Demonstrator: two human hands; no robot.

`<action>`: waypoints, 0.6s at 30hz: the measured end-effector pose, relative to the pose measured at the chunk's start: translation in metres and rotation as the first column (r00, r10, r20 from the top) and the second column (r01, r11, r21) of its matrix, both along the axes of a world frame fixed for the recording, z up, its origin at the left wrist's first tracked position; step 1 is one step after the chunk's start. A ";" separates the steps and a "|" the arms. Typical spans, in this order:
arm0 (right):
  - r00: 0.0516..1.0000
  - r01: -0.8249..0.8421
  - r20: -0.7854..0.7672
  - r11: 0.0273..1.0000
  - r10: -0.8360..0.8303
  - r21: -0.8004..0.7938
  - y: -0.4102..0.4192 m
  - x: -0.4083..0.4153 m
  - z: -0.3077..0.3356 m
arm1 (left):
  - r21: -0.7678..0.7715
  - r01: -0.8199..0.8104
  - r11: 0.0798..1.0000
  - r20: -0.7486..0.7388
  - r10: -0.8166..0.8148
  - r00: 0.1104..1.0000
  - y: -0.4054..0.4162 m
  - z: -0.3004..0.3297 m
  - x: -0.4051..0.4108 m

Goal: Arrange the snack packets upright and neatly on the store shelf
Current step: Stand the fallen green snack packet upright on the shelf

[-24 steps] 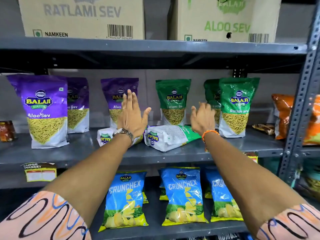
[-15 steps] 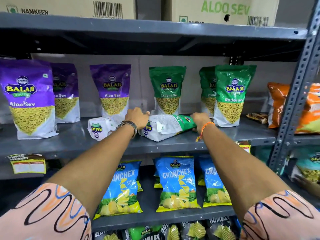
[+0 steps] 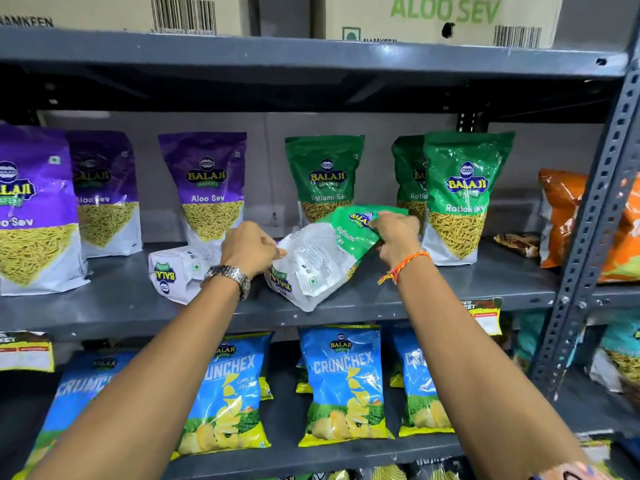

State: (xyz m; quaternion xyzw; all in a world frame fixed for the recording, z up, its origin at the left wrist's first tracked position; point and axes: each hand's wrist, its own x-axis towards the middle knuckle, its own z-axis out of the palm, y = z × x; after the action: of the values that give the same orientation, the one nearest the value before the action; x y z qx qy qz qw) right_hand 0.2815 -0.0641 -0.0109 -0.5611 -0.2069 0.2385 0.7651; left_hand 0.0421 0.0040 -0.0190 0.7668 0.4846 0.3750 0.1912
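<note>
A green Ratlami Sev packet (image 3: 322,254) is tilted up off the grey middle shelf (image 3: 398,289), its green top raised to the right and its white bottom corner still on the shelf. My right hand (image 3: 396,233) grips its green top. My left hand (image 3: 251,247) pinches its left edge. To the left a purple-and-white Aloo Sev packet (image 3: 180,271) lies flat on the shelf, partly behind my left wrist. Behind stand upright purple Aloo Sev packets (image 3: 204,188) and green Ratlami Sev packets (image 3: 464,195).
Blue Crunchex chip packets (image 3: 343,386) stand on the shelf below. Orange packets (image 3: 561,216) lean at the far right behind a perforated steel upright (image 3: 595,237). Cardboard cartons (image 3: 440,15) sit on the top shelf. A small brown packet (image 3: 516,242) lies flat at the right.
Both hands came down from open in the air onto the lying green packet, closed on it and tipped its top end upward. The camera moved closer and lower.
</note>
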 end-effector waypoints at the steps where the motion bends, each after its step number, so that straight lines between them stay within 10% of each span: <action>1: 0.999 0.021 0.024 0.998 -0.023 0.052 -0.005 -0.004 0.010 | 0.008 -0.013 1.000 0.037 0.013 0.999 -0.005 -0.003 0.000; 9: 0.977 -0.196 0.118 0.966 0.178 0.170 -0.017 -0.001 0.077 | 0.045 -0.072 0.996 0.314 0.054 0.948 -0.029 -0.021 0.038; 18: 0.896 -0.357 0.349 0.914 0.277 0.191 -0.006 0.022 0.077 | 0.055 -0.072 0.996 0.118 0.065 0.991 -0.024 -0.047 0.068</action>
State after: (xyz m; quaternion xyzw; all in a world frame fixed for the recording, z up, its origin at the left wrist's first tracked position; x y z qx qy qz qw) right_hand 0.3038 -0.0703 0.0665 -0.4492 -0.4436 0.2403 0.7373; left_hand 0.1100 -0.0196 -0.0656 0.7319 0.4874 0.4394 0.1835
